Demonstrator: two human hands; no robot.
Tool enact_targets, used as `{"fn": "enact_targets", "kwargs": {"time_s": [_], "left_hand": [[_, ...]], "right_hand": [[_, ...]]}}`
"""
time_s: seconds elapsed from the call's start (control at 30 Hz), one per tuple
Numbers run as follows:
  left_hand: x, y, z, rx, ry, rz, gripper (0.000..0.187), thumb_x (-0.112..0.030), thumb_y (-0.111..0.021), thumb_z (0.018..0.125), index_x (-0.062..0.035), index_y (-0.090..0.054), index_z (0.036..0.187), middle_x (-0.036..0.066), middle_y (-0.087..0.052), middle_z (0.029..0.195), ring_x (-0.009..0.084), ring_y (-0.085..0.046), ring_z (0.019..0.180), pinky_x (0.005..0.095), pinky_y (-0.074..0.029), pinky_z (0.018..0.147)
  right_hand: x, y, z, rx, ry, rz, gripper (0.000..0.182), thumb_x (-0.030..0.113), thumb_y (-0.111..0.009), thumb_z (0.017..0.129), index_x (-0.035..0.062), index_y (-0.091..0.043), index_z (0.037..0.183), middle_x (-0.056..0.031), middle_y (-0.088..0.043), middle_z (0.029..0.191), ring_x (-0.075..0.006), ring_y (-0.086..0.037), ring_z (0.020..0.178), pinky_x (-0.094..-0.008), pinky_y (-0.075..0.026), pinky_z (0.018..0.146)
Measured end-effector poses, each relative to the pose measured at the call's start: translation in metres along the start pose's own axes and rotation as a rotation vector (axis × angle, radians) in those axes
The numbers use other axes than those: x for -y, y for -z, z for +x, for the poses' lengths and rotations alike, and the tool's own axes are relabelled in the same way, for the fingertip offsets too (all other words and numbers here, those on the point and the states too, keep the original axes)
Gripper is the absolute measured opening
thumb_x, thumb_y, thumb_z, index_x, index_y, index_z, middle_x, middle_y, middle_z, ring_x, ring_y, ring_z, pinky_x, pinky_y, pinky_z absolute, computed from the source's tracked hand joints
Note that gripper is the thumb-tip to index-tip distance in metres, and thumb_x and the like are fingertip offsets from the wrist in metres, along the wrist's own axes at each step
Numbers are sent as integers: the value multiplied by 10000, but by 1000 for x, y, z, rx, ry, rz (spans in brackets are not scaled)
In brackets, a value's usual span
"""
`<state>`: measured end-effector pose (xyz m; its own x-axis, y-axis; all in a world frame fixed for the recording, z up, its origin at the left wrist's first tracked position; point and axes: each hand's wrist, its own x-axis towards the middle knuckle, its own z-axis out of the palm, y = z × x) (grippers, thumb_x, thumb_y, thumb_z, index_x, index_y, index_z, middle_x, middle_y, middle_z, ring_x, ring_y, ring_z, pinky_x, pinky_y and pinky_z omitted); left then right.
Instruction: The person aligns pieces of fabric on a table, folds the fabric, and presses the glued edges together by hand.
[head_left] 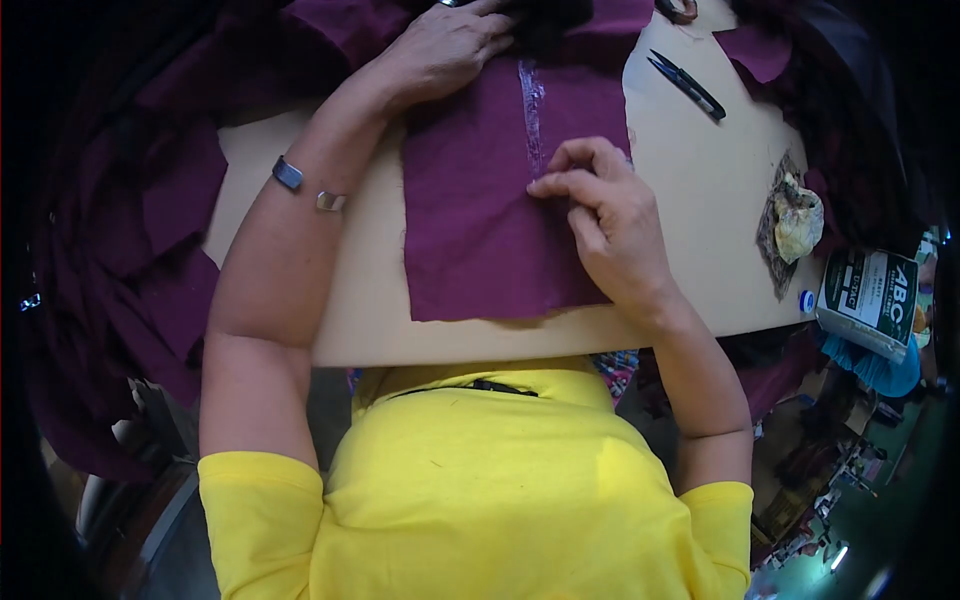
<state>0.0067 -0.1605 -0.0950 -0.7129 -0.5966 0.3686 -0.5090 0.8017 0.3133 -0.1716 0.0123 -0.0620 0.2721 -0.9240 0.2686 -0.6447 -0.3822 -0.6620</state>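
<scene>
A purple cloth piece (470, 240) lies flat on the cream tabletop (370, 290). Down its upper middle runs a shiny, whitish translucent strip (531, 115). My left hand (440, 55) rests on the cloth near its top left, with the fingers partly hidden by dark material at the top edge. My right hand (605, 205) is over the cloth's right side, its index fingertip at the strip's lower end. The fingers of my right hand are bent and apart, with nothing visible between them.
Black thread snips (687, 85) lie at the upper right. Beside the right edge are a crumpled yellowish scrap (798, 222), a small blue cap (806, 300) and an ABC box (868, 298). More purple cloth (130, 230) hangs at the left.
</scene>
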Motion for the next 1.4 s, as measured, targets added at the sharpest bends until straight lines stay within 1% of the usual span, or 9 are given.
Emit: {"fn": "enact_targets", "kwargs": {"time_s": [0.17,0.4,0.53,0.67,0.9,1.2,1.23,1.33,1.4], "left_hand": [[-4,1,0,-26,18,14,359,-186,-435,905,20,-518,1187,219,-471,1264,357,-465,1135,396,-372,955],[-5,4,1,-2,24,10,353,-187,-436,906,5,-523,1189,214,-465,1274,356,-455,1145,395,-353,970],[-5,4,1,-9,21,12,345,-189,-441,902,-3,-531,1179,208,-476,1256,362,-462,1125,399,-351,964],[-4,6,1,9,27,-3,350,-189,-440,901,3,-528,1181,209,-478,1252,365,-461,1123,399,-346,968],[-7,6,2,-20,-5,60,363,-190,-443,899,9,-519,1193,213,-476,1256,365,-449,1141,400,-341,982],[-2,5,2,34,28,83,352,-181,-445,897,11,-526,1181,223,-474,1252,378,-440,1149,402,-346,978],[-2,6,2,44,38,90,349,-183,-442,900,11,-527,1177,224,-471,1255,378,-439,1150,402,-346,977],[-7,7,1,51,21,150,322,-169,-442,893,13,-536,1141,220,-483,1220,368,-457,1120,394,-362,954],[-8,9,0,25,-50,251,276,-134,-451,871,17,-548,1082,203,-519,1138,345,-496,1053,374,-395,908]], "right_hand": [[5,-8,-3,-64,16,-170,436,-140,-485,658,25,-641,1030,-129,-525,967,-264,-541,863,-320,-431,799],[12,-1,-34,-21,77,-11,409,-111,-540,644,2,-614,1030,-127,-517,945,-292,-499,813,-360,-416,734],[10,-8,-21,-66,18,-159,402,-97,-525,667,0,-607,1048,-128,-516,952,-295,-490,854,-363,-424,749],[10,-6,-37,-51,136,-249,500,-128,-518,640,21,-602,1110,-129,-525,958,-271,-503,818,-342,-432,721],[30,-3,-77,56,384,-441,362,43,-584,678,-93,-596,1014,-128,-532,971,-228,-506,801,-321,-439,677],[32,1,-81,32,44,103,298,21,-556,709,-15,-618,998,-132,-527,962,-260,-509,775,-345,-436,679],[33,-3,-82,18,73,-60,267,-23,-553,692,8,-633,945,-126,-525,958,-260,-503,757,-335,-429,714],[31,13,-87,137,67,136,272,-64,-552,659,11,-645,904,-123,-525,951,-255,-513,769,-334,-422,736],[28,52,-103,184,-201,472,266,-110,-530,707,17,-661,900,-105,-560,959,-204,-554,838,-296,-437,748]]}}
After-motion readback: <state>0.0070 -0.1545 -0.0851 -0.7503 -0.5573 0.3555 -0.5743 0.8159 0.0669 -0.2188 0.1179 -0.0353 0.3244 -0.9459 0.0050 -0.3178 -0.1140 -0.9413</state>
